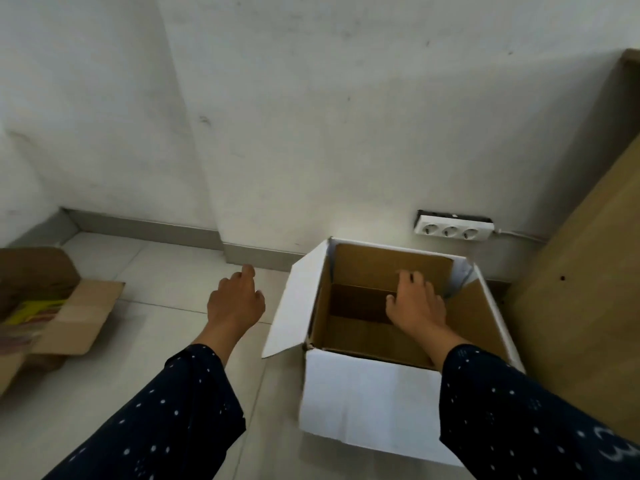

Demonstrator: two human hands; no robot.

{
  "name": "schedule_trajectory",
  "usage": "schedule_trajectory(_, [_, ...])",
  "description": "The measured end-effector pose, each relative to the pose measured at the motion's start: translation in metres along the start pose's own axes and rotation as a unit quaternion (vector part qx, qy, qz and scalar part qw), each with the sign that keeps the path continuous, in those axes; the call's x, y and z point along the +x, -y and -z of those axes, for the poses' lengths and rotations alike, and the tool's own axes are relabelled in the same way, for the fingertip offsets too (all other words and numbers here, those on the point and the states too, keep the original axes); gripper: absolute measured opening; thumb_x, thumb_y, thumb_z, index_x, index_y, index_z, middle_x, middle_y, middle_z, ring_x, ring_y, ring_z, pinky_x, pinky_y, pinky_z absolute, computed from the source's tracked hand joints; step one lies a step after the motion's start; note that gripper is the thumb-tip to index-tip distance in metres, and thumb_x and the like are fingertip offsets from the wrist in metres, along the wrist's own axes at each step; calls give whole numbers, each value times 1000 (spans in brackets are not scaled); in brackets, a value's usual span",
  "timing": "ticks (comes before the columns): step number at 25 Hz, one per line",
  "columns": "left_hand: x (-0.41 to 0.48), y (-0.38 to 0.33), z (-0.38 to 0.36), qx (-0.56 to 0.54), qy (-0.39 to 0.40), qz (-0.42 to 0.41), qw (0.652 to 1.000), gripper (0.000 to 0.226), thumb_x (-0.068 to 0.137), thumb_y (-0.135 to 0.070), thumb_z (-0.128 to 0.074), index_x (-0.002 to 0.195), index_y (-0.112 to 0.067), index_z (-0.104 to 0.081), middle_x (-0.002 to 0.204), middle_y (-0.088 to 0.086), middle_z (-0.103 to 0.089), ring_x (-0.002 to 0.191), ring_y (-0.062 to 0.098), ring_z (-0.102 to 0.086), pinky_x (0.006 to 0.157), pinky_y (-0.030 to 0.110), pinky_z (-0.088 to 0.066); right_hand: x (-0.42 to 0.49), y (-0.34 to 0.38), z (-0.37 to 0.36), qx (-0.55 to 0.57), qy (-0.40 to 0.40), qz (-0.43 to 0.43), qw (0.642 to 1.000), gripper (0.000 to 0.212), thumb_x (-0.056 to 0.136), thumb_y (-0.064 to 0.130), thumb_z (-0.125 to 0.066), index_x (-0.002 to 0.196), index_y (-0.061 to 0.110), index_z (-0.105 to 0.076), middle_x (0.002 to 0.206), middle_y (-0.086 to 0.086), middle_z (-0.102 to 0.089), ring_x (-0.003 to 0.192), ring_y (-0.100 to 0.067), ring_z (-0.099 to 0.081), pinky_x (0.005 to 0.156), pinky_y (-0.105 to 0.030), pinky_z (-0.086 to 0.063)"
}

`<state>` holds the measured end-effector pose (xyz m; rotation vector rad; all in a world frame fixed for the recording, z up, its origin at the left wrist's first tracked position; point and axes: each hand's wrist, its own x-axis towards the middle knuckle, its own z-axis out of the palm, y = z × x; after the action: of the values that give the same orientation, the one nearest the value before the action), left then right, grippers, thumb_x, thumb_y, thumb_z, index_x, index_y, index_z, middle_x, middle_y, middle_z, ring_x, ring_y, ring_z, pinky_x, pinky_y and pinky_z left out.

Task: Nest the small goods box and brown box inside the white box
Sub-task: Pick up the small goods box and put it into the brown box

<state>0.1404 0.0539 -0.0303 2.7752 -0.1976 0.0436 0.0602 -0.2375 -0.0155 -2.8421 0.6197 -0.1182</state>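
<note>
White box (374, 396) is seen on the floor (166, 271), flaps open, near the wall. Right hand (417, 303) is reached inside it, fingers (403, 277) spread loosely, nothing gripped; contact with the inner wall cannot be told. Left hand (235, 299) is held above the floor beside the box, fingers relaxed, empty. Brown box (65, 320) lies open far left.

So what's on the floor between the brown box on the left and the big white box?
Just bare floor tiles. The left hand hovers above that stretch, between the brown box and the white box, in the head view.
</note>
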Motion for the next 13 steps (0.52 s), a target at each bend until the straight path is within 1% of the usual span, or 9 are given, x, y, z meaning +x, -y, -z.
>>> schedule_trajectory(3, [-3,71,30,22,-16,24,999,42,94,-25,-46,133,-13,-38,121,12,-59,109,31,-53,81,41,-45,-8,85,-17,4,14,46,999,53,91,35,-53,138,18,-37,136,-9,-45,120,-30,-46,94,-44,-42])
schedule_trajectory(7, [-7,191,63,42,-27,73,996,38,93,-26,-45,129,-14,-39,121,11,-58,111,32,-52,81,42,-44,-21,218,-63,6,29,129,991,52,92,34,-50,139,17,-36,140,-10,-44,122,-31,-45,93,-43,-43])
schedule_trajectory(10, [-9,296,76,67,-19,115,991,41,93,-25,-46,130,-12,-39,126,14,-55,117,36,-49,87,46,-46,-36,324,-113,29,54,184,981,53,93,34,-48,141,16,-33,142,-10,-42,126,-30,-43,98,-44,-42])
schedule_trajectory(13, [-5,405,79,94,-15,152,984,40,90,-24,-49,126,-10,-41,128,16,-53,119,38,-48,90,47,-47,-53,425,-172,33,79,226,970,52,93,34,-48,141,19,-33,140,-8,-42,124,-29,-43,97,-43,-41])
